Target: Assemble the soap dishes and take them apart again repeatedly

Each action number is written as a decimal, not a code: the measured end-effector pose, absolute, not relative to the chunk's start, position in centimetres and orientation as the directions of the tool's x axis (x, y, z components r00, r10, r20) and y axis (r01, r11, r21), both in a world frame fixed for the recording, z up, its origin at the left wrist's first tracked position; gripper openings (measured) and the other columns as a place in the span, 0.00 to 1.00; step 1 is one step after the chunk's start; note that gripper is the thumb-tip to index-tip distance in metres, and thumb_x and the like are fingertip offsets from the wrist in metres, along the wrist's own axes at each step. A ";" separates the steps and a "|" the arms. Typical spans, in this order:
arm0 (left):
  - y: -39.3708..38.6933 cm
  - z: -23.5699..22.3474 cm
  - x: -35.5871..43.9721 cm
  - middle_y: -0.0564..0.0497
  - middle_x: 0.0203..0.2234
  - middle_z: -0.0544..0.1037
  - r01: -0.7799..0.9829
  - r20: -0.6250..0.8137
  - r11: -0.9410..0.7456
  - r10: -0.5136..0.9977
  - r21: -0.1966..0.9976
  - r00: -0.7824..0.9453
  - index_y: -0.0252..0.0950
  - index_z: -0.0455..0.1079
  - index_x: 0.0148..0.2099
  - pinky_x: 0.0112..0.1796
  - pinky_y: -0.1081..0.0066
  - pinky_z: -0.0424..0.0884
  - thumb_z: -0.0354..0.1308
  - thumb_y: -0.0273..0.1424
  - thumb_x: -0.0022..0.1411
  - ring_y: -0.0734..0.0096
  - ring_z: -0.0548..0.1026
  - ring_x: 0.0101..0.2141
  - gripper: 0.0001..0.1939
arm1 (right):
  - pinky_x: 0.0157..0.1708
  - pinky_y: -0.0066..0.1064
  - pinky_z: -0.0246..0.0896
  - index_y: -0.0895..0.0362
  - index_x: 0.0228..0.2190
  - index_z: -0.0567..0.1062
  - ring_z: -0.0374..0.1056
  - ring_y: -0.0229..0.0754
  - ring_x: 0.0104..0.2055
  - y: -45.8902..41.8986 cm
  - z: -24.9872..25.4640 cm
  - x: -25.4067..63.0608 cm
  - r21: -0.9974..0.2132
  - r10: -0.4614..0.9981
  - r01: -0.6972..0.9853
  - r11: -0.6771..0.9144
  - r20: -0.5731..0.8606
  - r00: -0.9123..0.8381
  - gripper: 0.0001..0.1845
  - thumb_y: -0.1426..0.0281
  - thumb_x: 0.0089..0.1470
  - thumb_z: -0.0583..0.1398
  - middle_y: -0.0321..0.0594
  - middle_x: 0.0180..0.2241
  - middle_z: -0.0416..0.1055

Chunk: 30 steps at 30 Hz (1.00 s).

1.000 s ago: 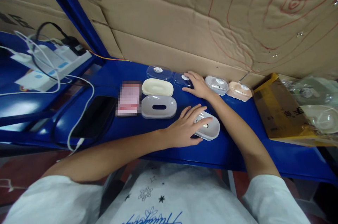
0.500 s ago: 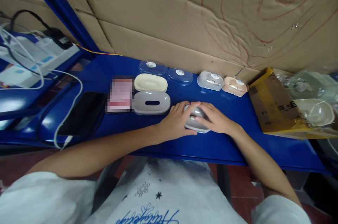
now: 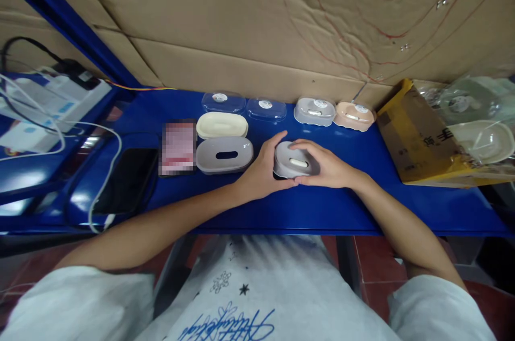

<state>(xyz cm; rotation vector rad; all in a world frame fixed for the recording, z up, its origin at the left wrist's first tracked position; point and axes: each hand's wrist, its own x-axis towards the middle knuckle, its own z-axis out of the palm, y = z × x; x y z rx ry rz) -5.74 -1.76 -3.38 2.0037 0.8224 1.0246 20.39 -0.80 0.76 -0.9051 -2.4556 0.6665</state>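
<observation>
A grey soap dish [image 3: 286, 157] with a small pale oval piece at its centre sits on the blue table, between my two hands. My left hand [image 3: 261, 169] curves around its left end, thumb at the near side. My right hand [image 3: 332, 167] is wrapped around the right end and hides part of it. To the left lie a grey soap dish base [image 3: 205, 157] with a dark slot and, behind it, a cream tray [image 3: 221, 126]. Two clear lids [image 3: 231, 106] with round stickers rest farther back. Grey [image 3: 308, 117] and peach [image 3: 350, 121] soap dishes with clear lids stand behind my right hand.
A blurred-out phone-like screen [image 3: 179, 149] lies left of the dishes. Beyond it are a dark phone [image 3: 129, 180], a white cable and power strips [image 3: 60, 108]. At right stands a cardboard box [image 3: 422, 142] with bagged dishes. A cardboard wall [image 3: 221, 35] bounds the back.
My right hand has come from a clear lid at the back to the right end of the grey soap dish. My left hand has shifted from over the dish to its left end.
</observation>
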 end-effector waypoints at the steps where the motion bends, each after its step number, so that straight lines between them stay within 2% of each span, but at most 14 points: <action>1: -1.8 -3.4 -5.6 0.34 0.75 0.58 0.177 0.364 -0.484 0.812 0.857 0.457 0.46 0.42 0.80 0.71 0.40 0.62 0.80 0.46 0.56 0.39 0.62 0.73 0.63 | 0.70 0.59 0.65 0.48 0.68 0.66 0.65 0.61 0.73 -0.6 0.8 20.5 -0.600 0.692 0.457 0.657 0.239 -0.681 0.42 0.47 0.60 0.71 0.53 0.69 0.69; 4: -2.1 -3.4 -5.1 0.35 0.71 0.64 0.096 0.295 -0.369 0.851 0.924 0.435 0.45 0.37 0.80 0.68 0.44 0.68 0.79 0.42 0.58 0.45 0.70 0.68 0.65 | 0.71 0.58 0.62 0.47 0.64 0.69 0.64 0.60 0.73 0.0 0.9 20.7 -0.660 0.718 0.432 0.614 0.241 -0.653 0.39 0.48 0.59 0.72 0.50 0.67 0.70; 7: -2.3 -3.3 -4.9 0.36 0.70 0.67 0.092 0.278 -0.354 0.848 0.931 0.451 0.44 0.36 0.79 0.68 0.45 0.69 0.74 0.36 0.62 0.49 0.74 0.66 0.59 | 0.74 0.58 0.58 0.45 0.62 0.72 0.61 0.60 0.76 0.2 1.0 20.9 -0.708 0.767 0.437 0.554 0.231 -0.599 0.36 0.46 0.59 0.71 0.48 0.69 0.69; 9: -2.4 -3.3 -5.0 0.34 0.73 0.62 0.127 0.300 -0.391 0.844 0.912 0.446 0.44 0.38 0.79 0.69 0.44 0.68 0.73 0.33 0.61 0.47 0.70 0.69 0.57 | 0.74 0.58 0.57 0.46 0.62 0.73 0.61 0.61 0.75 0.3 1.2 21.1 -0.747 0.793 0.429 0.509 0.212 -0.572 0.36 0.44 0.59 0.71 0.48 0.70 0.68; 13: -2.4 -3.3 -5.4 0.33 0.78 0.51 0.230 0.371 -0.500 0.820 0.835 0.437 0.45 0.38 0.81 0.72 0.39 0.61 0.76 0.33 0.58 0.38 0.59 0.75 0.62 | 0.72 0.55 0.60 0.45 0.62 0.72 0.65 0.59 0.72 0.8 1.0 21.7 -0.843 0.805 0.354 0.405 0.145 -0.576 0.37 0.43 0.59 0.69 0.46 0.69 0.69; 15: -2.5 -3.2 -5.7 0.33 0.79 0.50 0.246 0.376 -0.540 0.785 0.805 0.492 0.45 0.34 0.82 0.72 0.38 0.59 0.77 0.33 0.58 0.37 0.58 0.75 0.65 | 0.71 0.55 0.62 0.45 0.63 0.71 0.68 0.59 0.70 1.2 0.8 22.1 -0.893 0.813 0.295 0.340 0.121 -0.570 0.39 0.41 0.58 0.69 0.46 0.68 0.71; 19: -2.8 -2.9 -5.8 0.30 0.76 0.56 0.300 0.339 -0.554 0.768 0.776 0.543 0.43 0.29 0.83 0.70 0.36 0.63 0.78 0.33 0.57 0.35 0.64 0.70 0.71 | 0.71 0.56 0.62 0.44 0.63 0.71 0.67 0.60 0.71 1.7 0.5 22.8 -0.939 0.831 0.218 0.264 0.107 -0.546 0.41 0.41 0.55 0.71 0.44 0.67 0.72; 22: -3.0 -2.9 -5.8 0.29 0.72 0.62 0.342 0.330 -0.564 0.770 0.752 0.546 0.42 0.28 0.84 0.67 0.34 0.66 0.78 0.34 0.57 0.34 0.68 0.67 0.71 | 0.70 0.57 0.63 0.44 0.63 0.72 0.69 0.59 0.70 1.8 1.1 23.2 -0.928 0.823 0.261 0.265 0.077 -0.563 0.39 0.43 0.57 0.71 0.44 0.68 0.72; 24: -3.1 -3.0 -5.8 0.29 0.71 0.63 0.381 0.335 -0.587 0.765 0.714 0.551 0.41 0.30 0.84 0.66 0.34 0.67 0.76 0.35 0.60 0.34 0.68 0.67 0.68 | 0.71 0.57 0.63 0.44 0.63 0.72 0.69 0.59 0.70 1.8 1.7 23.5 -0.889 0.826 0.335 0.313 0.080 -0.559 0.37 0.45 0.59 0.70 0.44 0.68 0.72; 27: -3.1 -3.1 -5.8 0.28 0.70 0.64 0.490 0.331 -0.626 0.760 0.607 0.560 0.35 0.40 0.83 0.67 0.34 0.66 0.72 0.36 0.64 0.31 0.65 0.70 0.58 | 0.74 0.58 0.57 0.44 0.62 0.74 0.66 0.58 0.72 2.0 2.0 23.8 -0.773 0.824 0.457 0.439 0.143 -0.549 0.33 0.48 0.61 0.71 0.44 0.68 0.71; 30: -3.4 -2.8 -5.9 0.25 0.73 0.61 0.575 0.353 -0.662 0.746 0.481 0.564 0.31 0.53 0.79 0.70 0.32 0.61 0.67 0.36 0.68 0.28 0.58 0.74 0.44 | 0.75 0.61 0.55 0.46 0.60 0.75 0.64 0.59 0.74 2.5 1.4 24.0 -0.656 0.820 0.543 0.524 0.217 -0.530 0.31 0.48 0.61 0.71 0.47 0.67 0.72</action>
